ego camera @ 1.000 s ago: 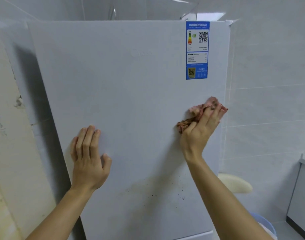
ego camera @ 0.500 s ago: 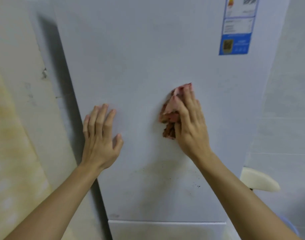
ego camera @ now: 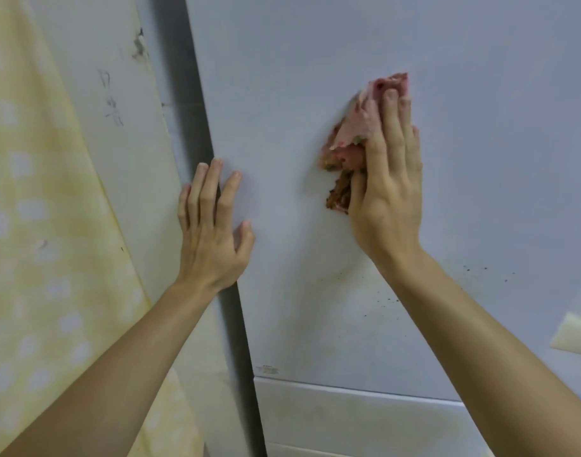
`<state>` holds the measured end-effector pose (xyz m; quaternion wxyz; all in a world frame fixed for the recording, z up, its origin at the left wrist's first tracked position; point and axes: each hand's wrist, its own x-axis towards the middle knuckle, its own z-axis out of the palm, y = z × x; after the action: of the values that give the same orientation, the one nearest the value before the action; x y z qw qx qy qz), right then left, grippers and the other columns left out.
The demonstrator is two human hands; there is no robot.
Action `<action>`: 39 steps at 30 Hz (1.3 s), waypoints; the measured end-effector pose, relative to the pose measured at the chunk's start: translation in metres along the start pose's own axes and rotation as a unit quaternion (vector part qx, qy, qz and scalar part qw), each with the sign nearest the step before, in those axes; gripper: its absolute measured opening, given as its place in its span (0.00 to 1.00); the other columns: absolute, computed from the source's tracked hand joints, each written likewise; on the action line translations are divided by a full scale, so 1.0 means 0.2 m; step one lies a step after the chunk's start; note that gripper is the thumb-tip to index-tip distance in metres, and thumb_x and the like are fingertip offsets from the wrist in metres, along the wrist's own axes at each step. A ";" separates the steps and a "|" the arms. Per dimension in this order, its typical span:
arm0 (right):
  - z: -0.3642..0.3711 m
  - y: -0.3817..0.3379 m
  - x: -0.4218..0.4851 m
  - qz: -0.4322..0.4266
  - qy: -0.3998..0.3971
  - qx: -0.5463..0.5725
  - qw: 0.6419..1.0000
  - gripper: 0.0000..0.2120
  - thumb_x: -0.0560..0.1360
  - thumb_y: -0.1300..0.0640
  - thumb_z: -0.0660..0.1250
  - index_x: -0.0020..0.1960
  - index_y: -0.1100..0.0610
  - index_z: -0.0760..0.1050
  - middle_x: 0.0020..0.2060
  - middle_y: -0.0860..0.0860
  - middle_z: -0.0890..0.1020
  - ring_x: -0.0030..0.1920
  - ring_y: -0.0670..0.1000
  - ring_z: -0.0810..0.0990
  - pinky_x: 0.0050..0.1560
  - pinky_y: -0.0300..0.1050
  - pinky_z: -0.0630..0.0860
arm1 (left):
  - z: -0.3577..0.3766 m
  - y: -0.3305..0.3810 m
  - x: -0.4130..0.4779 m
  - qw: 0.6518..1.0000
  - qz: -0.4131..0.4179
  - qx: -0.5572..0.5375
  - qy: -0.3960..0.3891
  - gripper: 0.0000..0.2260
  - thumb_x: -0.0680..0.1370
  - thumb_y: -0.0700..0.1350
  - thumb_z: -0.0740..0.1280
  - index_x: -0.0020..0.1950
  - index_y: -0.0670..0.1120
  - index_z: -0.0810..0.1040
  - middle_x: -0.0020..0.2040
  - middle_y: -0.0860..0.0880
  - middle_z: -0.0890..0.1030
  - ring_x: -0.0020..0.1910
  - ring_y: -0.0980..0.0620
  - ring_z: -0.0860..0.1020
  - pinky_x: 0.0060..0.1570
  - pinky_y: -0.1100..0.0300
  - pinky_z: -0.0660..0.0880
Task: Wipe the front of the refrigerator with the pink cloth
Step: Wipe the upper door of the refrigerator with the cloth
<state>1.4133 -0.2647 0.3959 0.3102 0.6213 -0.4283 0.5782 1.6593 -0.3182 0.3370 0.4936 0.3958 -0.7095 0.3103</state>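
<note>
While the right hand (ego camera: 388,192) presses one crumpled, brown-stained pink cloth (ego camera: 358,127) under straight fingers against the smooth white refrigerator door (ego camera: 315,61), upper centre-right of the frame, the left hand (ego camera: 213,232) lies flat with fingers spread on the door's left edge, holding nothing. Dark specks (ego camera: 480,270) dot the door at lower right, a second white panel (ego camera: 348,420) sits beneath it, and one yellow fabric with pale spots (ego camera: 35,225) hangs far left.
</note>
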 end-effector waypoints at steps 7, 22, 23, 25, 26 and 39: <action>0.34 -0.20 -0.42 -0.208 -0.117 0.002 0.971 0.25 0.84 0.66 0.62 0.80 0.63 0.66 0.81 0.60 0.64 0.83 0.58 0.59 0.84 0.56 0.56 | 0.12 -0.15 -0.22 0.998 0.027 -0.010 0.047 0.32 0.76 0.43 0.63 0.81 0.43 0.64 0.83 0.40 0.59 0.84 0.41 0.54 0.82 0.40 0.49; 0.46 -0.22 -0.63 -0.255 -0.076 -0.102 0.959 0.32 0.72 0.63 0.73 0.76 0.61 0.73 0.78 0.61 0.69 0.78 0.65 0.66 0.76 0.61 0.68 | 0.42 -0.31 -0.82 0.991 0.012 -0.050 0.123 0.31 0.81 0.47 0.57 0.84 0.44 0.57 0.85 0.47 0.56 0.85 0.51 0.52 0.83 0.45 0.51; 0.47 -0.25 -0.63 -0.229 -0.066 -0.110 0.965 0.28 0.77 0.60 0.66 0.76 0.61 0.73 0.77 0.61 0.70 0.77 0.64 0.67 0.73 0.62 0.72 | 0.42 -0.31 -0.83 0.991 0.008 -0.055 0.122 0.31 0.82 0.48 0.57 0.85 0.44 0.56 0.85 0.47 0.55 0.85 0.52 0.51 0.83 0.46 0.50; 0.52 -0.27 -0.69 -0.213 -0.041 -0.108 0.970 0.29 0.77 0.55 0.53 0.76 0.60 0.73 0.74 0.60 0.73 0.74 0.63 0.70 0.69 0.61 0.75 | 0.43 -0.32 -0.85 0.992 0.012 -0.048 0.118 0.31 0.82 0.50 0.56 0.85 0.45 0.54 0.86 0.47 0.53 0.85 0.53 0.49 0.84 0.47 0.48; 0.54 -0.27 -0.74 -0.217 -0.034 -0.104 0.970 0.31 0.77 0.54 0.51 0.77 0.60 0.72 0.75 0.59 0.73 0.75 0.62 0.70 0.70 0.60 0.74 | 0.44 -0.33 -0.86 0.992 0.020 -0.039 0.119 0.31 0.83 0.51 0.55 0.85 0.45 0.53 0.86 0.47 0.52 0.85 0.53 0.48 0.84 0.47 0.47; 0.57 0.01 -1.69 -0.427 -0.141 -0.162 0.879 0.22 0.82 0.59 0.60 0.74 0.56 0.75 0.81 0.56 0.67 0.83 0.56 0.61 0.80 0.53 0.64 | 0.53 -0.37 -0.99 0.989 0.021 -0.040 0.142 0.33 0.81 0.50 0.57 0.85 0.42 0.53 0.86 0.46 0.53 0.85 0.51 0.48 0.84 0.52 0.45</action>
<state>1.4761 -0.3069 0.0467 0.5592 0.7601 -0.2488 0.2184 1.7145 -0.3918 0.1203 0.5983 0.3128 -0.6521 0.3449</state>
